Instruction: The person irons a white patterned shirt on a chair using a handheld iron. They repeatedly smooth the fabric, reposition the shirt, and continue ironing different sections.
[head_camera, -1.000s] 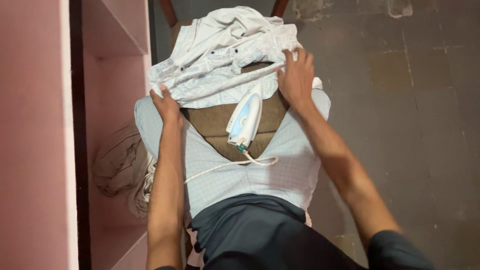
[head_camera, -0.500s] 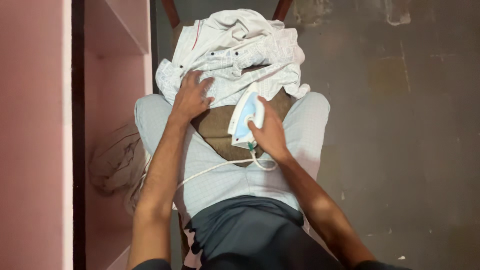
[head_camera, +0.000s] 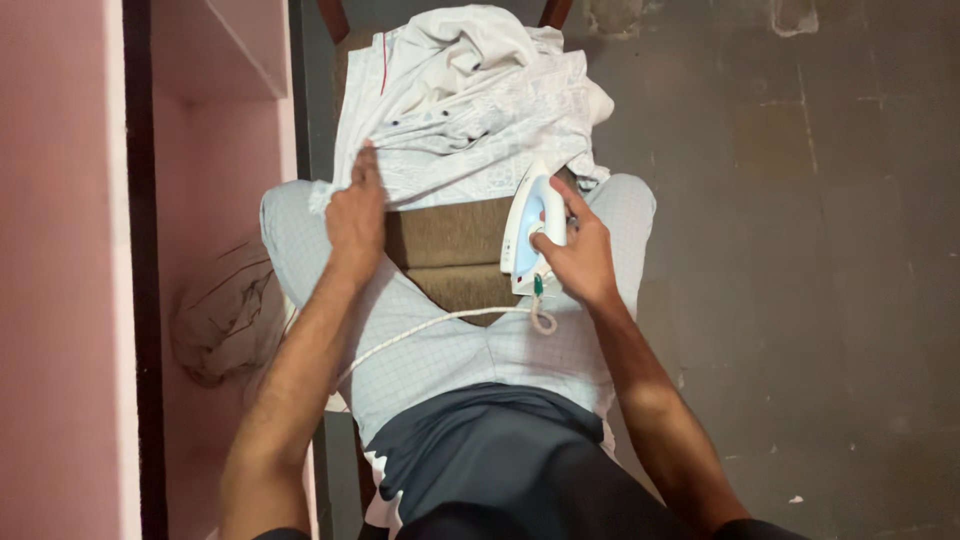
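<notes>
A white and blue electric iron (head_camera: 527, 232) stands on a brown padded surface (head_camera: 445, 255). My right hand (head_camera: 575, 250) grips its handle. Its white cord (head_camera: 430, 328) trails left across a light checked garment (head_camera: 470, 350) spread beneath. My left hand (head_camera: 355, 215) rests flat on the lower left edge of a heap of white clothes (head_camera: 465, 110) at the far end. A dark grey garment (head_camera: 500, 450) lies nearest to me.
A pink wall with a shelf niche (head_camera: 215, 60) runs along the left. A crumpled beige cloth (head_camera: 225, 320) lies on the floor beside it. Grey concrete floor (head_camera: 800, 250) spreads to the right. Wooden chair posts (head_camera: 335, 18) show at the top.
My right hand came off the pile of white clothes and took hold of the iron. My left hand moved up onto the pile's lower left edge.
</notes>
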